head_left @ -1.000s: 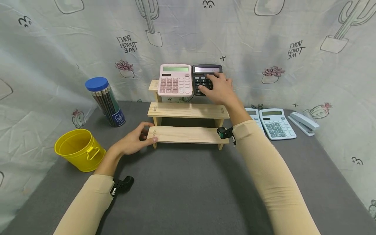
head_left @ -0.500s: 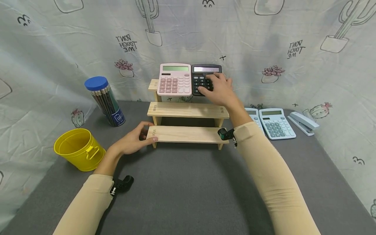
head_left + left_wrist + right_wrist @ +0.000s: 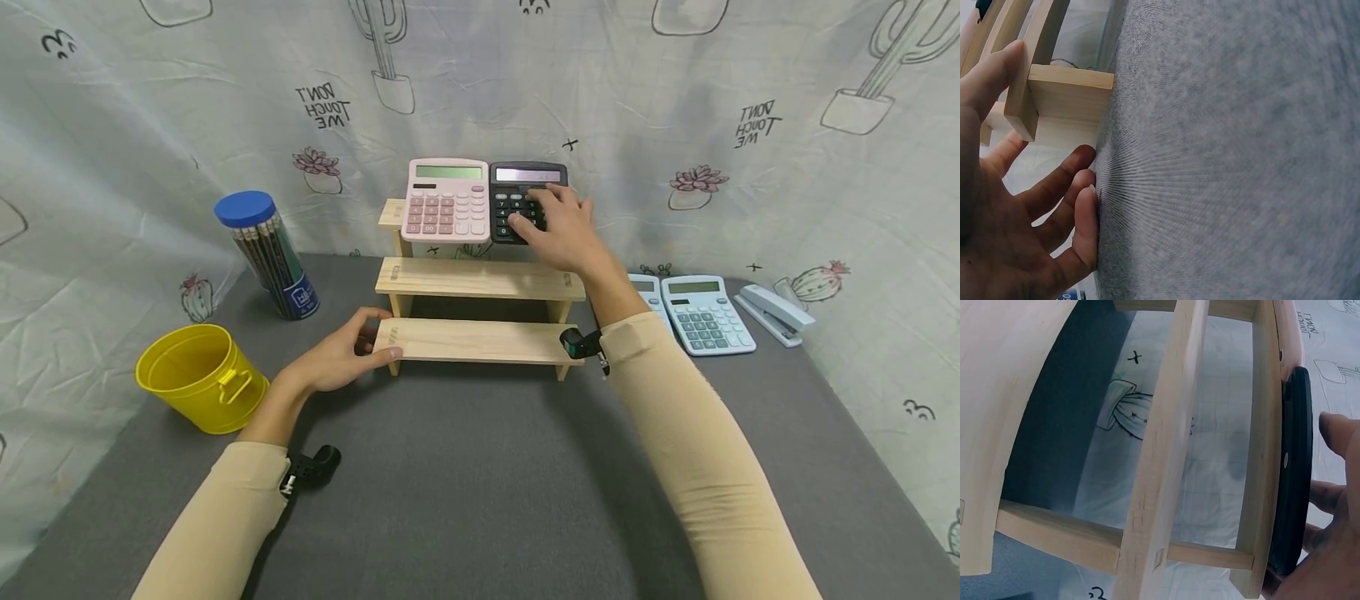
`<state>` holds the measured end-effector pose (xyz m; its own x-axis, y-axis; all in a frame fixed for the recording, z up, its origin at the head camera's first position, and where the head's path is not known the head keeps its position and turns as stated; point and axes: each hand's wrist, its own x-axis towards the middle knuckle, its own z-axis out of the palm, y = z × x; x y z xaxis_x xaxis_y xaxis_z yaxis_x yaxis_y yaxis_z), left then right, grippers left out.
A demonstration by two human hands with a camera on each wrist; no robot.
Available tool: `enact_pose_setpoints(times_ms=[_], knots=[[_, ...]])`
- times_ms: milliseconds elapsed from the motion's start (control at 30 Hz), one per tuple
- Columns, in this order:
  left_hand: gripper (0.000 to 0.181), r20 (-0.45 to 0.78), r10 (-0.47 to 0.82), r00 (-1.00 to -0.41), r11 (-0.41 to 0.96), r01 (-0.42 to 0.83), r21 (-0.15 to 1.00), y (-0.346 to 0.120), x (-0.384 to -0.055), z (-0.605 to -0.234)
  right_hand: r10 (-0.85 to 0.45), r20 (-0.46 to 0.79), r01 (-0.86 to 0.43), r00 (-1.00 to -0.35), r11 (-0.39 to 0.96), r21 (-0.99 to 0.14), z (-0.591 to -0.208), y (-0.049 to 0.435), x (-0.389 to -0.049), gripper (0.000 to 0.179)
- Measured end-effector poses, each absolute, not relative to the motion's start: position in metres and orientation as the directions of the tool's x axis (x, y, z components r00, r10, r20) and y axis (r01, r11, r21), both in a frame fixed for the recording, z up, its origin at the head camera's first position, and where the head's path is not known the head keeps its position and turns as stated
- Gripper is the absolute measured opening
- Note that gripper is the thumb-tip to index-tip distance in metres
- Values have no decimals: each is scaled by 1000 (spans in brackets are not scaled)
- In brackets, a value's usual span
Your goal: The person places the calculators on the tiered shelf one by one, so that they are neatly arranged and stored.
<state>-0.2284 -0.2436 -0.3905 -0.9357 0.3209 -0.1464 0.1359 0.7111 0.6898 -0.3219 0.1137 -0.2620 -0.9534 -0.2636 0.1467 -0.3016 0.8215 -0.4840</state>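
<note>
A three-step wooden shelf (image 3: 480,279) stands mid-table. My left hand (image 3: 337,358) grips the left end of its lowest step, the thumb on the front and the index finger behind. In the left wrist view, the other fingers spread down beside the shelf's leg. On the top step, a pink calculator (image 3: 447,200) and a black calculator (image 3: 528,175) lean side by side. My right hand (image 3: 562,229) holds the black calculator by its right side, thumb over the keys. From the right wrist view, the black calculator (image 3: 1294,469) shows edge-on, a fingertip tucked at its edge.
Two light blue calculators (image 3: 708,317) lean on the right, one partly behind my right arm, with a light blue stapler (image 3: 775,315) beside them. At the left are a yellow bucket (image 3: 202,379) and a blue-lidded tub of pencils (image 3: 270,258). A printed cloth hangs behind.
Both hands stay where they were on the shelf and the black calculator. Only the head view has shifted very slightly.
</note>
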Motion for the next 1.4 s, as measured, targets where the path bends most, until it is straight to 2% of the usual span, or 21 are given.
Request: enact_pose_setpoints(times_ms=[200,467,633,967,1400], knots=[[76,-146,321,-936,711,136,690,-242,-229,-393,-288,173,-336,-942,801,-495,-265,117,-323,67],[76,-144,329,-933,704,140,697,-239,-230,-394,-310,264,-407,-913,691,-597,-267,141,-319,65],[76,-150,324,-934,709,135,692,-240,-232,-392,-318,254,-406,-914,679,-611,-264,161,-310,68],[75,-146,332,-932,706,143,694,-243,-233,-392,-324,300,-440,-897,712,-548,-270,192,-296,76],[76,-144,337,-931,718,154,679,-243,-231,-390,-353,337,-481,-873,741,-469,-286,242,-282,73]])
